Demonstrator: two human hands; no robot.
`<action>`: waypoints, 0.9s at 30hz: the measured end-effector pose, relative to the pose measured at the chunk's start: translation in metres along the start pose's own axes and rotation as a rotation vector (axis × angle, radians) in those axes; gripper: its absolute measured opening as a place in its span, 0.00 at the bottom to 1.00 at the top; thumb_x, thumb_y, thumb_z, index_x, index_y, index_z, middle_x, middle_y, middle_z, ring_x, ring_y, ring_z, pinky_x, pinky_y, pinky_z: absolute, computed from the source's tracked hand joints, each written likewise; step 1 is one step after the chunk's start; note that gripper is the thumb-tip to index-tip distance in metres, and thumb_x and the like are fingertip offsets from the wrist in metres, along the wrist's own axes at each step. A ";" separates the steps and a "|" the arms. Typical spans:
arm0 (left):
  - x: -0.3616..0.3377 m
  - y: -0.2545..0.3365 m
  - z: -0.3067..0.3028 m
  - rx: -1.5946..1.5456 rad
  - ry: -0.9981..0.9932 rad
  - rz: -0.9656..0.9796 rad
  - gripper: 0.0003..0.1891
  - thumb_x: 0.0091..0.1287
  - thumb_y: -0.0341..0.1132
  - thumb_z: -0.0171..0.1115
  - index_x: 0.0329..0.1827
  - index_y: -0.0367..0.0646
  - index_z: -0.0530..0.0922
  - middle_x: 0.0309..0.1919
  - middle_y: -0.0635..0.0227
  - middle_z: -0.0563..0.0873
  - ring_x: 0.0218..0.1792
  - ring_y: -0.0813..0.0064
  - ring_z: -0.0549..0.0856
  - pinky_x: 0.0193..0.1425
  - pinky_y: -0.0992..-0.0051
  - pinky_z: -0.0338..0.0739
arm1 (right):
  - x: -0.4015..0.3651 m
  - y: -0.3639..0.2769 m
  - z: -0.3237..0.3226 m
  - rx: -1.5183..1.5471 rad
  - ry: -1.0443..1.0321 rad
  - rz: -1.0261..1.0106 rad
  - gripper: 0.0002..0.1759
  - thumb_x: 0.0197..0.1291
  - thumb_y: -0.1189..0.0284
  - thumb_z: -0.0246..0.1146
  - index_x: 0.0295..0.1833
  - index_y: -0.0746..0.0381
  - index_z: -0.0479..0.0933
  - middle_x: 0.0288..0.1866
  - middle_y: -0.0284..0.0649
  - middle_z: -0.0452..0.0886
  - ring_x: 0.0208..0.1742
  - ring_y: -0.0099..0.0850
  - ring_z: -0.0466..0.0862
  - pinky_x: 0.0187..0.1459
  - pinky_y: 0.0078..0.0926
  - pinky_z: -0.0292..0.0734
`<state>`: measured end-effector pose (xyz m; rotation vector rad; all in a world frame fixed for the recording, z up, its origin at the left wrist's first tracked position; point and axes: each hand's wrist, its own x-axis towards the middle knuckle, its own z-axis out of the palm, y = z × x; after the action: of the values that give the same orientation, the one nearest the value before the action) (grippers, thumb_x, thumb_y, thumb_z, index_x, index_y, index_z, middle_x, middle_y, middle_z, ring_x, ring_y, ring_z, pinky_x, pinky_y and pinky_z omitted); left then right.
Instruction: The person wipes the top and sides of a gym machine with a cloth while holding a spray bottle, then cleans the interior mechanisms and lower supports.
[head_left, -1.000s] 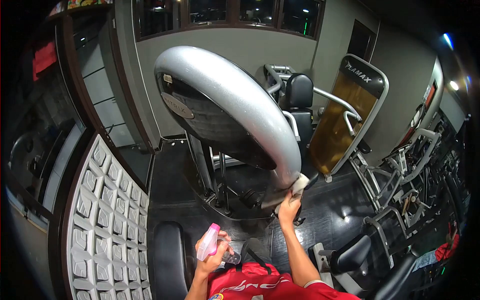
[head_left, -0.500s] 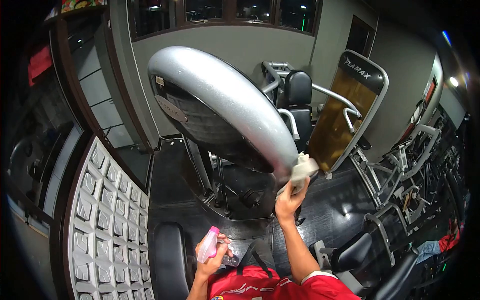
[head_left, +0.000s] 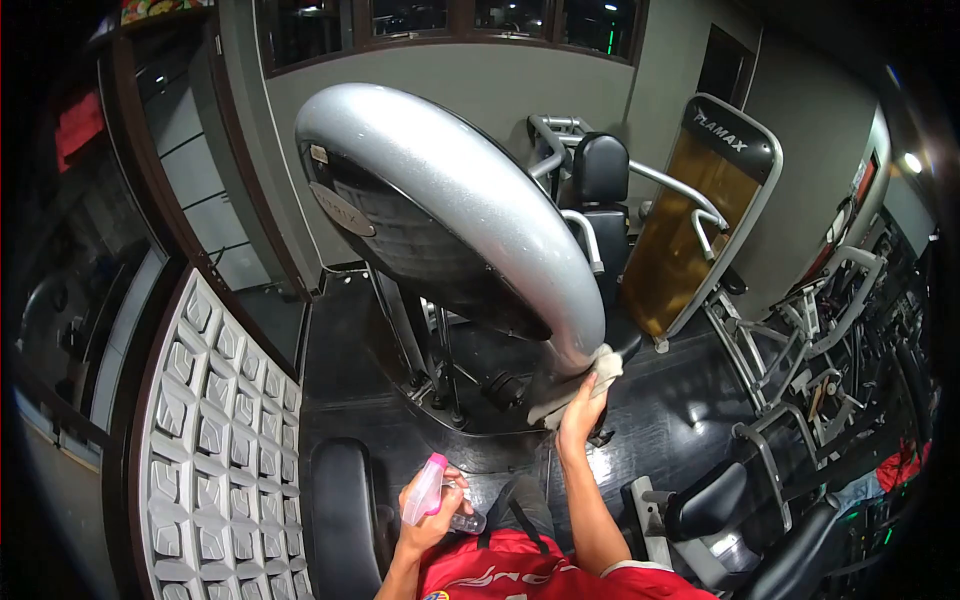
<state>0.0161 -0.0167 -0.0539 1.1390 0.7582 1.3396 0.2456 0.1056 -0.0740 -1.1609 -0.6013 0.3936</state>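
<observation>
My left hand (head_left: 432,520), low in the head view, is wrapped round a spray bottle (head_left: 424,490) with a pink and clear top; its see-through body shows below the fingers. In my right hand (head_left: 579,418) is a pale cloth (head_left: 604,369), pressed against the lower end of a silver curved frame (head_left: 470,190). That frame belongs to a large gym machine with a dark side panel (head_left: 410,240) and an oval badge. Part of the cloth hangs to the left of my fingers, against the machine's narrow lower part.
A black padded bench (head_left: 342,515) stands close by my left arm. White patterned wall panels (head_left: 220,430) line the left side. Farther back are a seat machine (head_left: 602,170) and a gold-brown panelled machine (head_left: 700,220). More gym equipment (head_left: 710,500) crowds the right.
My right hand has slid the cloth downward along the silver frame to its lower end. The spray bottle stays in my left hand, nearly unmoved.
</observation>
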 end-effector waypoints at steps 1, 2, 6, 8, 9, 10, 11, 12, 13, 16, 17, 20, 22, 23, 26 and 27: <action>-0.001 0.001 0.001 -0.041 0.031 -0.009 0.12 0.63 0.21 0.58 0.49 0.28 0.72 0.35 0.57 0.81 0.26 0.71 0.85 0.32 0.75 0.81 | -0.001 -0.016 0.006 -0.001 -0.004 0.001 0.24 0.71 0.68 0.48 0.66 0.72 0.61 0.64 0.49 0.70 0.65 0.37 0.70 0.64 0.31 0.62; -0.002 0.002 0.001 -0.042 0.034 -0.010 0.12 0.63 0.21 0.58 0.49 0.28 0.72 0.35 0.57 0.81 0.26 0.71 0.85 0.32 0.75 0.81 | -0.001 -0.033 0.011 -0.036 -0.043 -0.127 0.24 0.71 0.68 0.49 0.66 0.72 0.61 0.63 0.50 0.71 0.64 0.37 0.71 0.63 0.31 0.62; -0.003 0.006 0.000 -0.052 0.047 0.001 0.12 0.63 0.21 0.58 0.49 0.28 0.72 0.35 0.58 0.82 0.27 0.71 0.85 0.32 0.75 0.81 | 0.009 -0.094 0.032 -0.183 -0.300 -0.608 0.21 0.62 0.79 0.53 0.61 0.72 0.66 0.60 0.49 0.72 0.63 0.37 0.71 0.63 0.28 0.61; -0.005 0.006 -0.001 -0.041 0.054 0.002 0.12 0.63 0.21 0.59 0.49 0.28 0.72 0.36 0.58 0.82 0.27 0.71 0.85 0.32 0.75 0.81 | 0.016 -0.150 0.058 -0.391 -0.373 -1.030 0.34 0.39 0.85 0.54 0.60 0.64 0.71 0.65 0.57 0.67 0.69 0.53 0.64 0.69 0.48 0.52; -0.005 0.006 -0.001 -0.024 0.057 0.000 0.12 0.63 0.21 0.59 0.49 0.29 0.72 0.35 0.58 0.82 0.27 0.71 0.85 0.32 0.75 0.81 | 0.016 -0.173 0.066 -0.446 -0.475 -1.052 0.38 0.34 0.84 0.54 0.60 0.56 0.74 0.68 0.53 0.66 0.70 0.51 0.63 0.70 0.49 0.53; -0.006 0.005 -0.001 -0.006 0.062 -0.002 0.12 0.63 0.21 0.59 0.49 0.29 0.72 0.35 0.58 0.82 0.27 0.71 0.85 0.32 0.75 0.81 | 0.016 -0.188 0.077 -0.535 -0.528 -1.155 0.38 0.34 0.83 0.55 0.59 0.54 0.75 0.68 0.50 0.66 0.70 0.50 0.63 0.70 0.49 0.53; -0.007 0.005 -0.001 -0.006 0.069 0.002 0.12 0.63 0.21 0.59 0.49 0.29 0.72 0.35 0.58 0.82 0.27 0.71 0.85 0.32 0.75 0.81 | 0.014 -0.202 0.088 -0.597 -0.571 -1.214 0.38 0.34 0.82 0.56 0.60 0.53 0.75 0.68 0.49 0.67 0.70 0.48 0.64 0.70 0.48 0.53; -0.007 0.005 0.001 -0.028 0.067 -0.005 0.12 0.63 0.21 0.59 0.49 0.29 0.72 0.35 0.58 0.82 0.27 0.71 0.85 0.32 0.75 0.81 | 0.012 -0.214 0.102 -0.659 -0.584 -1.262 0.38 0.36 0.81 0.57 0.61 0.52 0.74 0.67 0.48 0.68 0.69 0.47 0.65 0.69 0.48 0.55; -0.008 0.005 0.002 -0.049 0.064 -0.011 0.12 0.63 0.21 0.59 0.49 0.29 0.72 0.35 0.58 0.82 0.27 0.71 0.85 0.32 0.76 0.81 | 0.012 -0.222 0.116 -0.662 -0.565 -1.331 0.35 0.39 0.81 0.58 0.60 0.52 0.74 0.65 0.47 0.70 0.67 0.45 0.67 0.68 0.48 0.58; -0.010 0.006 0.005 -0.048 0.054 -0.003 0.12 0.63 0.21 0.59 0.49 0.29 0.72 0.35 0.58 0.82 0.27 0.71 0.85 0.32 0.76 0.81 | 0.014 -0.234 0.145 -0.582 -0.564 -1.383 0.34 0.35 0.83 0.58 0.56 0.55 0.76 0.66 0.48 0.69 0.68 0.47 0.66 0.68 0.45 0.57; -0.011 0.005 0.007 -0.047 0.057 -0.002 0.12 0.63 0.21 0.59 0.49 0.29 0.72 0.35 0.58 0.82 0.27 0.71 0.85 0.32 0.76 0.81 | 0.014 -0.236 0.147 -0.582 -0.573 -1.365 0.34 0.35 0.84 0.58 0.56 0.54 0.76 0.66 0.47 0.69 0.68 0.46 0.66 0.68 0.45 0.57; -0.013 0.005 0.007 -0.035 0.071 0.022 0.12 0.63 0.21 0.59 0.49 0.29 0.72 0.35 0.57 0.82 0.27 0.71 0.85 0.32 0.76 0.81 | 0.009 -0.226 0.133 -0.608 -0.542 -1.324 0.35 0.34 0.84 0.57 0.56 0.54 0.77 0.66 0.47 0.69 0.69 0.46 0.66 0.69 0.46 0.56; -0.015 0.006 0.006 -0.056 0.076 0.032 0.12 0.63 0.21 0.59 0.49 0.29 0.72 0.35 0.57 0.82 0.27 0.71 0.85 0.32 0.75 0.81 | 0.001 -0.208 0.107 -0.694 -0.472 -1.264 0.31 0.39 0.83 0.56 0.55 0.54 0.78 0.65 0.46 0.70 0.69 0.44 0.67 0.69 0.48 0.57; -0.017 0.005 0.004 -0.055 0.080 0.033 0.12 0.63 0.21 0.59 0.49 0.29 0.72 0.35 0.57 0.82 0.27 0.71 0.85 0.32 0.75 0.81 | -0.003 -0.196 0.092 -0.670 -0.451 -1.195 0.34 0.36 0.83 0.56 0.56 0.53 0.77 0.67 0.47 0.68 0.70 0.46 0.65 0.70 0.49 0.54; -0.019 0.003 -0.005 0.035 0.033 0.046 0.14 0.65 0.22 0.54 0.53 0.32 0.69 0.38 0.55 0.79 0.28 0.66 0.84 0.31 0.70 0.82 | 0.000 -0.135 0.049 -0.493 -0.353 -1.048 0.34 0.36 0.85 0.56 0.56 0.56 0.76 0.69 0.53 0.65 0.71 0.56 0.61 0.70 0.52 0.52; -0.019 0.002 -0.006 0.008 0.059 0.038 0.14 0.65 0.21 0.54 0.53 0.32 0.69 0.38 0.55 0.79 0.28 0.67 0.84 0.32 0.70 0.82 | -0.001 -0.113 0.034 -0.455 -0.372 -1.013 0.33 0.38 0.87 0.53 0.57 0.62 0.74 0.69 0.62 0.60 0.72 0.58 0.56 0.72 0.50 0.47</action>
<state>0.0071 -0.0341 -0.0573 1.1293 0.7890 1.4088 0.2218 0.0890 0.0405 -1.0540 -1.5571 -0.4336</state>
